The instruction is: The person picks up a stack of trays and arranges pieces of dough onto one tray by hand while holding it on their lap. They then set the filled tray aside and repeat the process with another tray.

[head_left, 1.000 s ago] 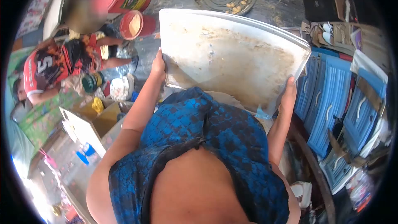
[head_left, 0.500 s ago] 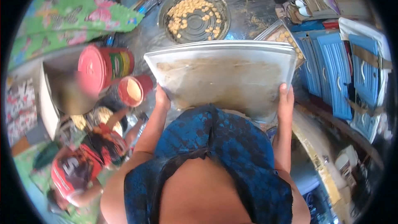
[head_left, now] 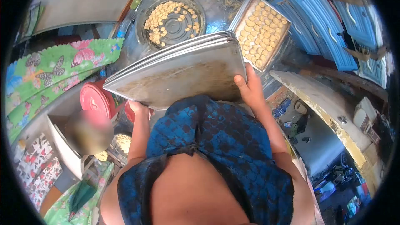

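A stack of several metal baking trays (head_left: 179, 73) is tilted in front of my body, its worn, brown-stained face toward me. My left hand (head_left: 139, 110) grips the lower left corner. On the right edge my right hand (head_left: 250, 89) is closed, thumb on the near face and fingers behind. Just beyond that hand lies a baking tray (head_left: 287, 24) with rows of small round pale pieces, like cookies, on the floor. Behind the stack sits a round dark tray (head_left: 175, 27) with more such pieces loosely scattered over it.
Red lidded bucket (head_left: 98, 100) stands at the left, beside a green butterfly-print cloth (head_left: 62, 64). Blue panelled drawers (head_left: 321, 29) are at the upper right. An open door (head_left: 321, 112) is at my right. A bowl of pale pieces (head_left: 123, 141) sits lower left.
The tray stack has turned and tilted, its left end dropping toward me and its right end rising. My view has swung right, so the tray of round pieces shows fully and the person at left is largely out of view.
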Tool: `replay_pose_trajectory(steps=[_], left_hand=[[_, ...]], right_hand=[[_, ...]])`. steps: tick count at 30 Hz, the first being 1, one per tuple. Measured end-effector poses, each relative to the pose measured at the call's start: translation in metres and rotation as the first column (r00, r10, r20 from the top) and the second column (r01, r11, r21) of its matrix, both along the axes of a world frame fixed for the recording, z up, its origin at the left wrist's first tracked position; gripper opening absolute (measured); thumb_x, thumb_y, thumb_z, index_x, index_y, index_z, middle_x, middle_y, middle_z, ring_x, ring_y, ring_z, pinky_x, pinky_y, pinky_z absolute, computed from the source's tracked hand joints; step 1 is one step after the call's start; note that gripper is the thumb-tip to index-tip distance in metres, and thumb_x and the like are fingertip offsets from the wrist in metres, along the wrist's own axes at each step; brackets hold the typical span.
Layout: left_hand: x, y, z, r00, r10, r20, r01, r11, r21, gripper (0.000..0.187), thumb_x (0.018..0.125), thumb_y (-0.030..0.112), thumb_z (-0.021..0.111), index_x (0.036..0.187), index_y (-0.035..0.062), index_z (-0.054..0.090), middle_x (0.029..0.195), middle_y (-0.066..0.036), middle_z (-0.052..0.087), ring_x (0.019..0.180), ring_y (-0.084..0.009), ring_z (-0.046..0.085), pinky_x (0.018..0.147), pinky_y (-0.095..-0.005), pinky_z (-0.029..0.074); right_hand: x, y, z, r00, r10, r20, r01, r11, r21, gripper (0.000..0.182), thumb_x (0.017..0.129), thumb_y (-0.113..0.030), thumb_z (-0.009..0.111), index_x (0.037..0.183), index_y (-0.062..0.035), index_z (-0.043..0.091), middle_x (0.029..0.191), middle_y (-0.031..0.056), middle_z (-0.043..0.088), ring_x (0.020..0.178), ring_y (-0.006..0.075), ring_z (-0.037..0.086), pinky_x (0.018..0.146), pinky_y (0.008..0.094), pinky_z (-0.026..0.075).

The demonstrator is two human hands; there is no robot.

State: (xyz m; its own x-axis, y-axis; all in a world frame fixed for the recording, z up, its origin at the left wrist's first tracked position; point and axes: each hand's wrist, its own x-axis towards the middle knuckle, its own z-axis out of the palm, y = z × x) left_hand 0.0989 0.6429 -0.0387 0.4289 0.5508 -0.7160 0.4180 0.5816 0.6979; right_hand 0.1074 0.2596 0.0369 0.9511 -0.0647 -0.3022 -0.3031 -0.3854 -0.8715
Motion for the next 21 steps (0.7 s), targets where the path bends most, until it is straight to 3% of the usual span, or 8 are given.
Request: replay_pose_trajectory(steps=[2, 6, 10, 13, 14, 17, 19, 21], left_hand=[[0.006, -0.004, -0.015, 0.990, -0.120, 0.079, 0.106, 0.982, 0.156, 0.052, 0.092, 0.044, 0.032, 0.127, 0.0095, 0.047, 0.123, -0.008, 0.054, 0.115, -0.0278, 0.049, 0.098, -0.0408, 0.040], [0.029, -0.077, 0.009, 0.970, -0.180, 0.164, 0.171, 0.983, 0.066, 0.054, 0.092, 0.047, 0.031, 0.131, 0.0103, 0.042, 0.128, -0.009, 0.050, 0.120, -0.0282, 0.045, 0.100, -0.0420, 0.037], [0.038, -0.152, 0.019, 0.947, -0.266, 0.179, 0.228, 0.952, 0.204, 0.069, 0.092, 0.059, 0.023, 0.138, 0.0096, 0.033, 0.139, -0.011, 0.038, 0.127, -0.0282, 0.036, 0.107, -0.0388, 0.027], [0.067, -0.190, 0.042, 0.931, -0.341, 0.127, 0.335, 0.940, 0.069, 0.075, 0.089, 0.064, 0.027, 0.138, 0.0074, 0.033, 0.139, -0.011, 0.038, 0.127, -0.0278, 0.035, 0.107, -0.0378, 0.026], [0.074, -0.187, 0.029, 0.898, -0.416, 0.142, 0.410, 0.910, 0.067, 0.080, 0.087, 0.067, 0.030, 0.138, 0.0049, 0.032, 0.140, -0.011, 0.036, 0.128, -0.0280, 0.035, 0.107, -0.0379, 0.025], [0.098, -0.186, -0.021, 0.922, -0.383, 0.051, 0.383, 0.924, 0.019, 0.083, 0.086, 0.068, 0.032, 0.138, 0.0037, 0.031, 0.140, -0.012, 0.037, 0.127, -0.0285, 0.036, 0.106, -0.0382, 0.026], [0.118, -0.196, -0.052, 0.906, -0.406, 0.120, 0.402, 0.914, 0.060, 0.077, 0.088, 0.066, 0.028, 0.139, 0.0085, 0.032, 0.138, -0.011, 0.040, 0.125, -0.0276, 0.039, 0.104, -0.0392, 0.030], [0.146, -0.204, -0.080, 0.894, -0.420, 0.155, 0.429, 0.902, -0.035, 0.077, 0.088, 0.067, 0.025, 0.139, 0.0096, 0.032, 0.138, -0.011, 0.040, 0.125, -0.0275, 0.039, 0.104, -0.0390, 0.031]], right_hand=[[-0.003, -0.027, 0.001, 0.999, -0.052, 0.010, 0.052, 0.998, 0.038, 0.069, 0.082, -0.062, 0.051, 0.107, 0.0021, 0.048, 0.090, 0.0257, 0.060, 0.089, 0.0427, 0.058, 0.076, 0.0434, 0.045], [-0.011, -0.099, -0.015, 0.977, -0.189, 0.100, 0.177, 0.977, 0.118, 0.070, 0.083, -0.062, 0.049, 0.110, 0.0029, 0.049, 0.095, 0.0234, 0.060, 0.093, 0.0378, 0.058, 0.080, 0.0413, 0.044], [-0.017, -0.169, -0.005, 0.942, -0.310, 0.129, 0.295, 0.947, 0.124, 0.070, 0.084, -0.059, 0.050, 0.114, 0.0039, 0.049, 0.101, 0.0194, 0.060, 0.096, 0.0279, 0.057, 0.085, 0.0388, 0.043], [-0.011, -0.202, 0.010, 0.930, -0.345, 0.127, 0.337, 0.938, 0.083, 0.065, 0.086, -0.054, 0.052, 0.117, 0.0031, 0.049, 0.105, 0.0193, 0.059, 0.101, 0.0275, 0.056, 0.087, 0.0381, 0.042], [-0.005, -0.211, 0.014, 0.935, -0.329, 0.135, 0.321, 0.944, 0.077, 0.065, 0.086, -0.054, 0.052, 0.117, 0.0031, 0.049, 0.105, 0.0193, 0.059, 0.101, 0.0275, 0.056, 0.087, 0.0381, 0.042], [0.017, -0.226, 0.019, 0.969, -0.241, 0.047, 0.236, 0.968, 0.091, 0.070, 0.082, -0.051, 0.059, 0.125, 0.0027, 0.044, 0.113, 0.0184, 0.055, 0.107, 0.0269, 0.052, 0.091, 0.0377, 0.040], [0.038, -0.227, 0.012, 0.982, -0.186, -0.037, 0.186, 0.908, 0.376, 0.083, 0.075, -0.046, 0.069, 0.132, 0.0031, 0.034, 0.122, 0.0173, 0.050, 0.114, 0.0266, 0.048, 0.095, 0.0377, 0.037], [0.065, -0.228, 0.000, 0.985, -0.152, -0.086, 0.174, 0.894, 0.413, 0.096, 0.067, -0.040, 0.077, 0.136, 0.0033, 0.026, 0.128, 0.0171, 0.044, 0.118, 0.0270, 0.044, 0.098, 0.0384, 0.035]])
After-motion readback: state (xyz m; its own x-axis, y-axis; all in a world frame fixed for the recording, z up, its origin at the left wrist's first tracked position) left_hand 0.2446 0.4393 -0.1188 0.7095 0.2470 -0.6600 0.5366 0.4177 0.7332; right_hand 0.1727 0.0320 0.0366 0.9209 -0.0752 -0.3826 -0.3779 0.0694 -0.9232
